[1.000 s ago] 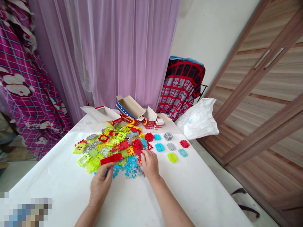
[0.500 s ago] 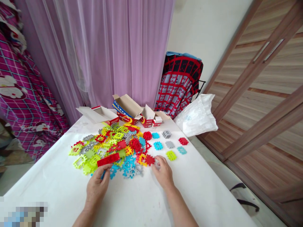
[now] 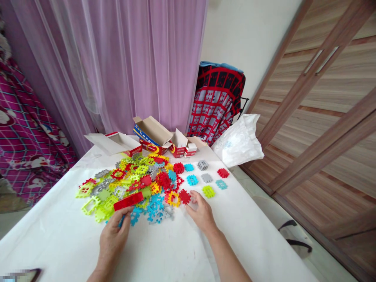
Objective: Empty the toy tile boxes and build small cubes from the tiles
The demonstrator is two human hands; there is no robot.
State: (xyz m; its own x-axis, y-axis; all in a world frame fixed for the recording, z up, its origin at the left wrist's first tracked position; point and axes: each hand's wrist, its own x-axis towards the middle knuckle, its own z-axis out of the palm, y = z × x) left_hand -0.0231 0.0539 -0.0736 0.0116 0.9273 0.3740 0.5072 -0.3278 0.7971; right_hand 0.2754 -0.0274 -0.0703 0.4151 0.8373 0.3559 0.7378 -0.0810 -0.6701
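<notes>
My left hand (image 3: pixel 116 231) is closed at the lower edge of a long red plastic strip (image 3: pixel 128 201), its fingers bent and the thumb opposite. The strip is raised over the front of a heap of interlocking plastic tiles (image 3: pixel 102 194). A bit of blue shows by the thumb. My right hand (image 3: pixel 202 211) pinches the right side of a red notched tile (image 3: pixel 185 196), beside a yellow tile frame (image 3: pixel 174 199). Just right of the fingers lies a lime tile (image 3: pixel 208 191).
Right of the heap sit separate tiles: blue (image 3: pixel 192 180), grey (image 3: pixel 206 178), teal (image 3: pixel 221 184) and red (image 3: pixel 223 172). Opened boxes (image 3: pixel 155 131) line the far edge of the white table (image 3: pixel 164 254). A white bag (image 3: pixel 239 141) rests at the far right corner.
The red notched tile has turned and come slightly right, away from the yellow frame, with my right hand. My left hand stays at the red strip. The whole view has shifted a little.
</notes>
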